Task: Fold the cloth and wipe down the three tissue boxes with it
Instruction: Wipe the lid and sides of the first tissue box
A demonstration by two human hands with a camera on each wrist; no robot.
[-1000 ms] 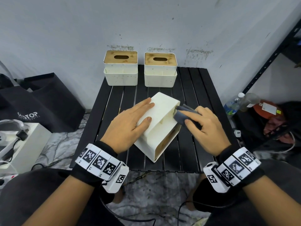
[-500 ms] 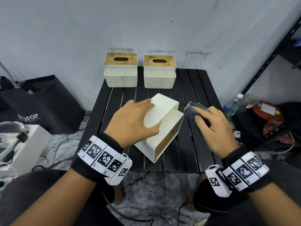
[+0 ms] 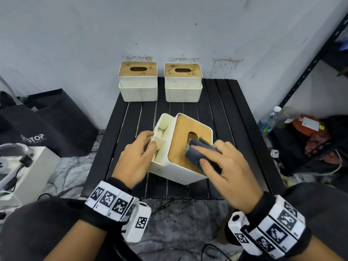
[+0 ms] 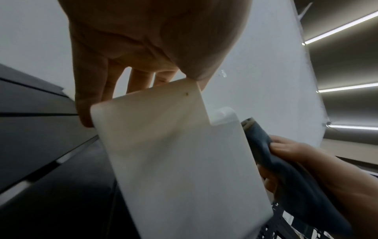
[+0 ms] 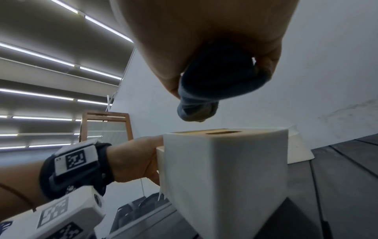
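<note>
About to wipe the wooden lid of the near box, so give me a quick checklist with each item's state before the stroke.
1. Cloth folded and gripped by right hand: ok.
2. Left hand steadying near box at its side tray: ok.
3. Lid facing up: ok.
4. Cloth touching lid: cannot tell; the right wrist view shows a gap.
5. Box flat on table: cannot tell; it looks tilted.
6. Two far boxes clear of the stroke: ok.

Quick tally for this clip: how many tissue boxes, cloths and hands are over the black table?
Tissue boxes: 3, one near, two at the back
Cloth: 1
Hands: 2, left hand, right hand
Total: 6
</note>
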